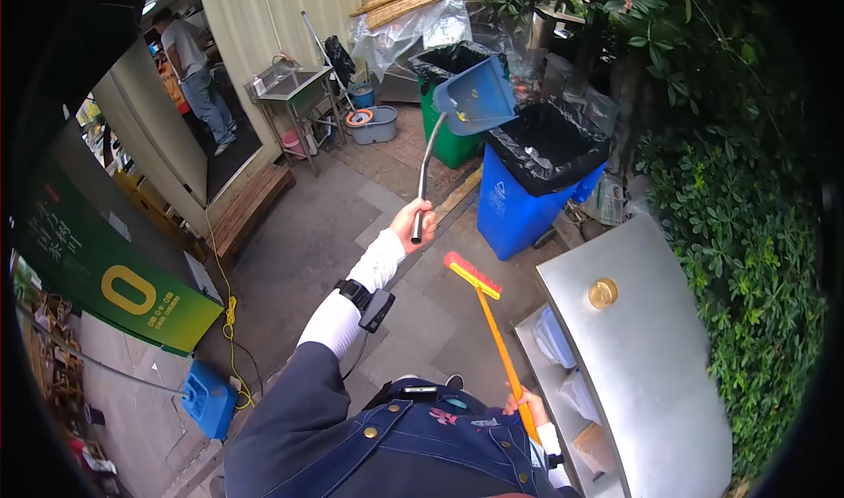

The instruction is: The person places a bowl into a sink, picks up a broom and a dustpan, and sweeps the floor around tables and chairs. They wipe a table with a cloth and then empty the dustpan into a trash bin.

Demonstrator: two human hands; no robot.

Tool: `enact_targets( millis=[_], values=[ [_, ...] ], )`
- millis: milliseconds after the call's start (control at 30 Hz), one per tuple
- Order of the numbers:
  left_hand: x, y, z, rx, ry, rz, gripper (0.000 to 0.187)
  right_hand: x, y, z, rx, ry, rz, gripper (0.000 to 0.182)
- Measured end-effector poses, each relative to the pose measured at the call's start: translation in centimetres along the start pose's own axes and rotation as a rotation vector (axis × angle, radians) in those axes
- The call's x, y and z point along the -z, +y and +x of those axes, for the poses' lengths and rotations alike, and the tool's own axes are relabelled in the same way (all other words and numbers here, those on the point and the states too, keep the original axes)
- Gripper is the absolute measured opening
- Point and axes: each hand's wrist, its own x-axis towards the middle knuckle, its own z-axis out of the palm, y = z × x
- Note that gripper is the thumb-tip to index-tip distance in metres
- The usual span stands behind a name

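Observation:
My left hand reaches forward, its fingers wrapped round the bent metal handle of a blue dustpan. The pan is raised and tilted, overlapping the green bin and the edge of the blue bin in this view. Some small bits show on the pan's surface. Close to my body, my right hand grips the orange handle of a broom. Its head of red bristles hangs over the grey paving, left of the metal table. Black liners cover the rims of both bins.
To the right stands a metal table with a small amber dish and shelves below. A sink, a mop bucket and a wooden step are at the back left. A person stands in the doorway. A yellow cable crosses the ground.

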Motion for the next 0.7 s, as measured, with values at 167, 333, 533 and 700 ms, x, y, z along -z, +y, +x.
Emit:
enact_targets(
  millis=[167,333,533,700],
  values=[
    [-3.1,1.9,14.9,-0.004,0.091,0.764,0.016,-0.4,-6.1,4.0,0.003,0.004,-0.07,0.058],
    [-0.5,-0.5,25.7,-0.139,0.228,1.388,0.019,-2.5,-9.1,6.6,0.077,0.041,-0.061,0.057],
    [1.9,-0.6,29.0,-0.38,0.199,1.657,0.025,-3.7,-9.7,9.5,0.121,0.147,-0.058,0.057],
    [3.4,1.7,29.8,-0.256,0.281,2.015,0.03,-4.5,-10.0,11.3,0.153,0.226,-0.012,0.057]
  ],
)
